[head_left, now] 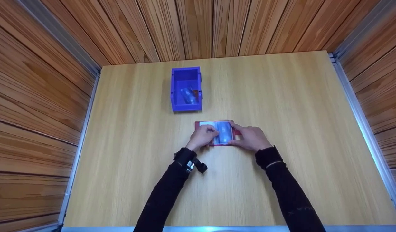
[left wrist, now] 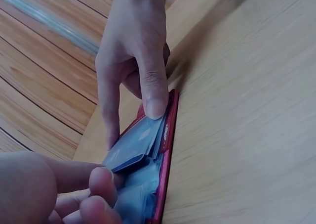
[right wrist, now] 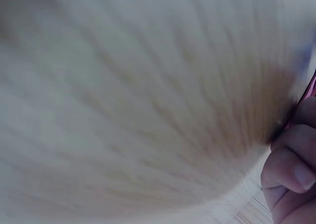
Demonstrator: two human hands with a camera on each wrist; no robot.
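Note:
A red card holder (head_left: 224,132) with clear plastic sleeves lies spread open in the middle of the table. Bluish cards or inserts show through its sleeves (left wrist: 133,145). My left hand (head_left: 202,136) is over its left half, thumb and fingertips pinched at a sleeve edge near the middle fold; the left wrist view shows these fingers curled there. From the right, my right hand (head_left: 250,138) grips the holder, thumb on the near edge and forefinger on the far edge. In the right wrist view, the fingers of that hand (right wrist: 291,169) appear only at the right border.
Behind the holder, slightly left, stands a blue-purple open bin (head_left: 186,108) with a clear plastic packet (head_left: 188,95) and a small orange-brown thing inside. Wood-plank walls (head_left: 198,29) and metal rails (head_left: 79,141) border the light wooden table (head_left: 301,129).

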